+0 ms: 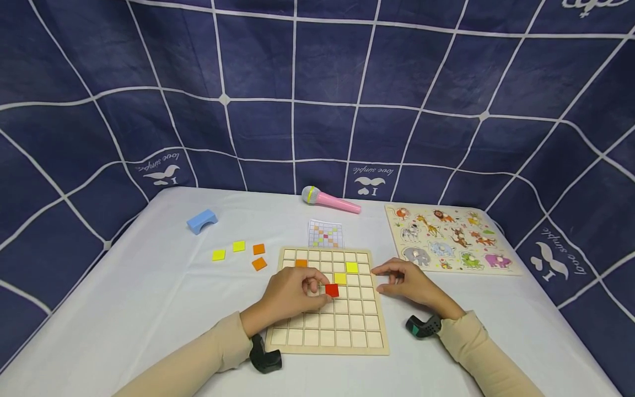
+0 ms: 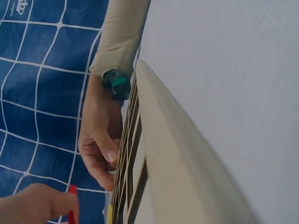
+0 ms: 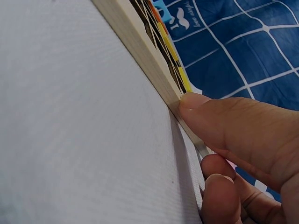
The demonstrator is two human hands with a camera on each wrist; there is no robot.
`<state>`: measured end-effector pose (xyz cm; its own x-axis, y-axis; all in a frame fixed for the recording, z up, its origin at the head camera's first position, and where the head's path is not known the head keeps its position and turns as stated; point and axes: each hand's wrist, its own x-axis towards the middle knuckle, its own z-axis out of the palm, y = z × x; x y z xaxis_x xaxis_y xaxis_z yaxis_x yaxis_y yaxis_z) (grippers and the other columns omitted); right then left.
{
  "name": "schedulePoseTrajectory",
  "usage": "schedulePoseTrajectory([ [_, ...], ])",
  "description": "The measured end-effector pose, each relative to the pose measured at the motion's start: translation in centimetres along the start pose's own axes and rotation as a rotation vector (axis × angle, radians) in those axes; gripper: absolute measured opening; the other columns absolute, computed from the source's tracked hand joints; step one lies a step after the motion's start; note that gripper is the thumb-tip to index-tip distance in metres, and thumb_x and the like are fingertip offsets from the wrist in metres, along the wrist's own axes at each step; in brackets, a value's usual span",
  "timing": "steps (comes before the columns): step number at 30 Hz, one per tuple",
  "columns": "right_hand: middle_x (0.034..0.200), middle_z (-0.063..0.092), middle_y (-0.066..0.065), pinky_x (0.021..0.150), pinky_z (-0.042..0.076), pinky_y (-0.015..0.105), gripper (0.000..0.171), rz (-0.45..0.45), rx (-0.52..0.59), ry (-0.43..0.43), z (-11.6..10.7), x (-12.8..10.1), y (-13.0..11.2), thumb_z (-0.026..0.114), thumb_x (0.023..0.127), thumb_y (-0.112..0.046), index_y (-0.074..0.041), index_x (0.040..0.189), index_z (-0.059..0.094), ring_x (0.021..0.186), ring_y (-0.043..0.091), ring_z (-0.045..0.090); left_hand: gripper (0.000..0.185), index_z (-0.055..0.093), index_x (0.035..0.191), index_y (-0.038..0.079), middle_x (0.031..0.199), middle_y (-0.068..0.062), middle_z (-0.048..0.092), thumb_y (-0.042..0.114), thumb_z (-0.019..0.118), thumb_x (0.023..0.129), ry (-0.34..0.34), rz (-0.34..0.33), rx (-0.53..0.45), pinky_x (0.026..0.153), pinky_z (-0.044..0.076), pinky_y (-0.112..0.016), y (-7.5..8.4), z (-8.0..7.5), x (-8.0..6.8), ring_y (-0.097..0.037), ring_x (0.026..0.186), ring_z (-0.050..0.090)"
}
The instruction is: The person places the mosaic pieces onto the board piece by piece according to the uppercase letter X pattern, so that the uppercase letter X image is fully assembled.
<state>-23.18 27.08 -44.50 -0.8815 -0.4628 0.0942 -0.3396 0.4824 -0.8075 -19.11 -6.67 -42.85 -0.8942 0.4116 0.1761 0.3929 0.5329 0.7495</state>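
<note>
My left hand (image 1: 292,292) pinches a red tile (image 1: 332,290) between thumb and fingertips, holding it over the middle of the wooden grid board (image 1: 342,331), just below a yellow tile (image 1: 339,278) that already sits in its square. My right hand (image 1: 407,281) steadies the board at its right edge, thumb pressed against the rim, the other fingers loosely curled and holding nothing. Another yellow tile (image 1: 351,267) and an orange tile (image 1: 301,263) sit higher up the grid, and the pattern card (image 1: 325,234) lies just beyond the board on the desk (image 1: 149,298). I judge I am in the middle of seating the red tile; the next move calls for squaring its corners to the cell, pressing it flat, then reaching for one of the loose tiles (image 1: 238,246) at the left.
</note>
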Motion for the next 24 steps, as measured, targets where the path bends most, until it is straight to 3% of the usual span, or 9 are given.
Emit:
schedulePoseTrajectory([
  [6, 0.104, 0.067, 0.008, 0.068, 0.046, 0.022, 0.037, -0.003, -0.001, 0.004, -0.01, -0.02, 0.04, 0.089, 0.088, -0.006, 0.002, 0.121, 0.077, 0.079, 0.009, 0.053, 0.015, 0.078, 0.095, 0.025, 0.07, 0.021, 0.054, 0.027, 0.088, 0.083, 0.006, 0.018, 0.143, 0.064, 0.043, -0.027, -0.69, 0.26, 0.29, -0.001, 0.066, 0.05],
  [10, 0.105, 0.068, 0.007, 0.068, 0.046, 0.022, 0.037, -0.006, 0.002, 0.007, 0.02, -0.04, 0.01, 0.089, 0.087, -0.006, 0.002, 0.121, 0.078, 0.078, 0.008, 0.053, 0.015, 0.077, 0.094, 0.024, 0.069, 0.022, 0.052, 0.026, 0.088, 0.083, 0.021, 0.019, 0.188, 0.064, 0.044, -0.029, -0.87, 0.38, 0.32, -0.002, 0.069, 0.049],
  [24, 0.103, 0.068, 0.008, 0.068, 0.046, 0.023, 0.036, 0.003, 0.003, 0.003, -0.02, 0.0, -0.09, 0.089, 0.088, -0.006, 0.002, 0.121, 0.078, 0.079, 0.009, 0.053, 0.017, 0.082, 0.101, 0.024, 0.071, 0.022, 0.053, 0.026, 0.088, 0.085, 0.026, -0.032, 0.187, 0.064, 0.043, -0.031, -0.83, 0.5, 0.3, -0.002, 0.068, 0.049],
])
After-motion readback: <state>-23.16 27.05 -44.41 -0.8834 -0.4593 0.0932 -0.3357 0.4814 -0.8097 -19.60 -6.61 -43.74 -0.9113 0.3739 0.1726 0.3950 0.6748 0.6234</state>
